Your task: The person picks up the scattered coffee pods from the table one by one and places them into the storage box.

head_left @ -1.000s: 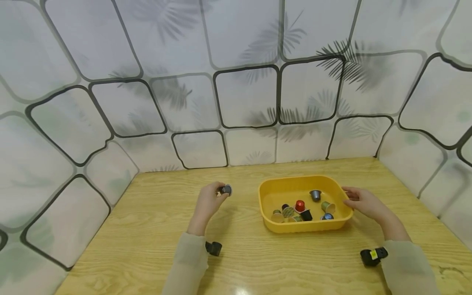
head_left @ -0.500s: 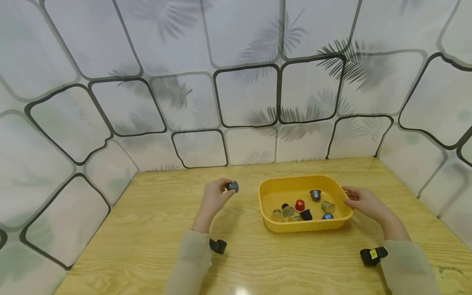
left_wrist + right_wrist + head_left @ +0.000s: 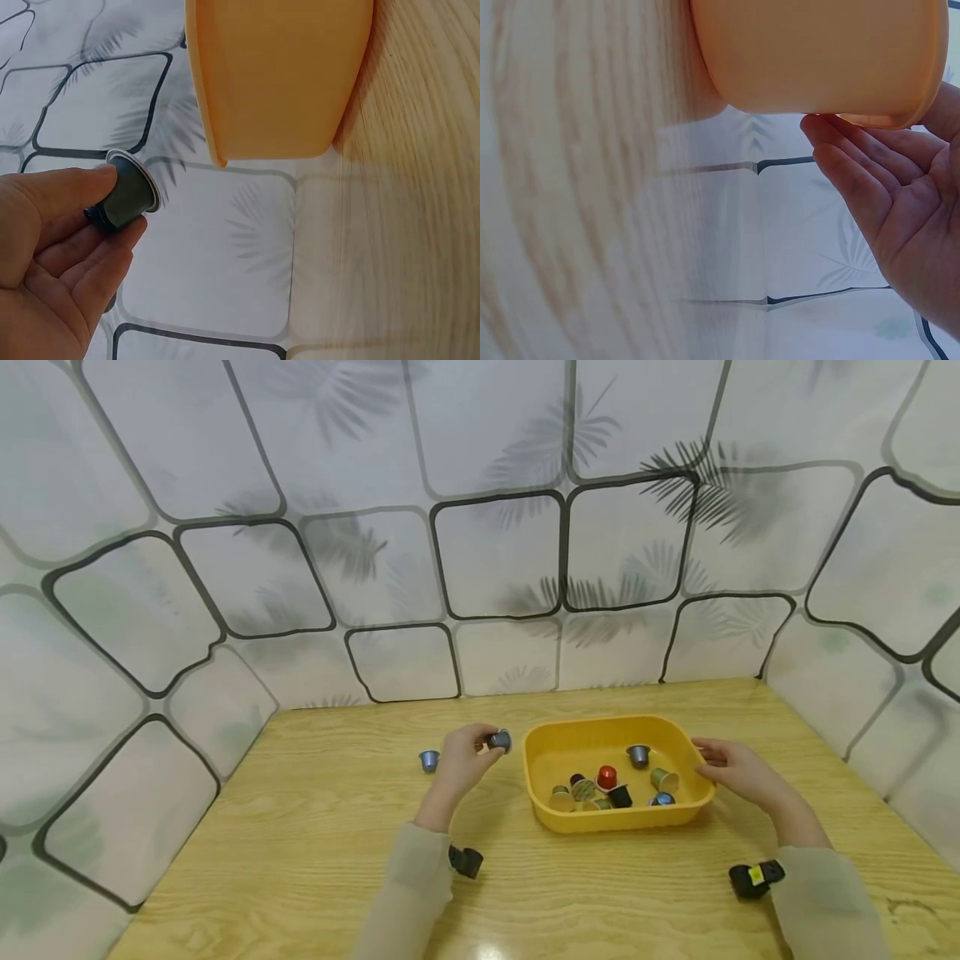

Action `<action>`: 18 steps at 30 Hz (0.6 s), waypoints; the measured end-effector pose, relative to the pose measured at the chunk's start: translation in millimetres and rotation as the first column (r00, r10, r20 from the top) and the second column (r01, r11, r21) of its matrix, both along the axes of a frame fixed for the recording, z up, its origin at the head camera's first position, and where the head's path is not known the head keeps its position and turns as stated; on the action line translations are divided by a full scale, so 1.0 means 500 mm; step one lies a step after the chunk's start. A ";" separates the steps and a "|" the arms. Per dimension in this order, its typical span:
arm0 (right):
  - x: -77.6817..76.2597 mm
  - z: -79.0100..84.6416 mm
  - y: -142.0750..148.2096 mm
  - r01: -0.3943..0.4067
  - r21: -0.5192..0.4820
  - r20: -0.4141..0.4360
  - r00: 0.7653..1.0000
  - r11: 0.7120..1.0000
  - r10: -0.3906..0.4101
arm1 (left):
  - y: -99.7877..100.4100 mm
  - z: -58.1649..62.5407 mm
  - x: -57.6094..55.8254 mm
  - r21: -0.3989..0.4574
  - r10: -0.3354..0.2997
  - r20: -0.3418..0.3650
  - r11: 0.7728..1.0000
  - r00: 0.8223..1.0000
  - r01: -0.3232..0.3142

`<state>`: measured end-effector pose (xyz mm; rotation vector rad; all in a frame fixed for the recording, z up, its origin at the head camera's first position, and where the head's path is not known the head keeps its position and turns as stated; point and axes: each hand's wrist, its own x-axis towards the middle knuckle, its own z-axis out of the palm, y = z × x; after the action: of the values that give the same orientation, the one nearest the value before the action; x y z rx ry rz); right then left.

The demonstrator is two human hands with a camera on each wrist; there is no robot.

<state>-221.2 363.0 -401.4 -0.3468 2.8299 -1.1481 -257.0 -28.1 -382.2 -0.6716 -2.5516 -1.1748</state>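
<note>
Between its thumb and fingers, my left hand (image 3: 460, 770) pinches a dark coffee capsule (image 3: 500, 741) with a silvery rim, just left of the yellow tray (image 3: 585, 820). The left wrist view shows this capsule (image 3: 129, 196) tilted, apart from the tray wall (image 3: 277, 82). At the tray's right end, my right hand (image 3: 744, 770) holds the rim; in the right wrist view the fingers (image 3: 855, 176) lie against the outside and the thumb is partly hidden. Inside the tray lie several capsules, among them a red one (image 3: 607, 777) and a dark grey-blue one (image 3: 638, 756).
A blue capsule (image 3: 429, 761) stands on the wooden table (image 3: 315, 827), left of my left hand. Patterned white fabric (image 3: 498, 560) walls in the back and both sides of the table.
My left hand has moved right with its capsule, nearer the tray. The blue capsule on the table has come into sight from behind it. Right hand and tray stay put.
</note>
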 end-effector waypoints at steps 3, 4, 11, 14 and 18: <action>-0.001 -0.002 0.001 0.001 0.002 -0.001 1.000 1.000 -0.001 | 0.013 0.000 -0.002 -0.005 -0.015 -0.007 1.000 1.000 0.015; -0.001 -0.003 0.001 0.002 0.005 -0.003 1.000 1.000 -0.002 | 0.018 -0.001 -0.004 -0.006 -0.018 -0.001 1.000 1.000 0.018; -0.001 -0.004 -0.001 -0.003 -0.010 0.002 1.000 1.000 0.003 | 0.052 -0.005 -0.012 -0.043 -0.029 0.048 0.999 0.998 0.031; 0.001 -0.002 -0.002 -0.007 -0.013 0.004 1.000 1.000 0.007 | 0.063 -0.006 -0.013 -0.059 -0.037 0.050 0.997 0.998 0.039; 0.002 0.001 -0.001 -0.008 -0.013 0.004 1.000 1.000 0.009 | 0.076 -0.006 -0.014 -0.092 -0.041 0.054 0.995 0.998 0.045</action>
<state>-220.3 362.4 -400.9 -0.3569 2.8162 -1.1653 -264.3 9.9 -385.2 -0.7296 -2.6616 -1.1067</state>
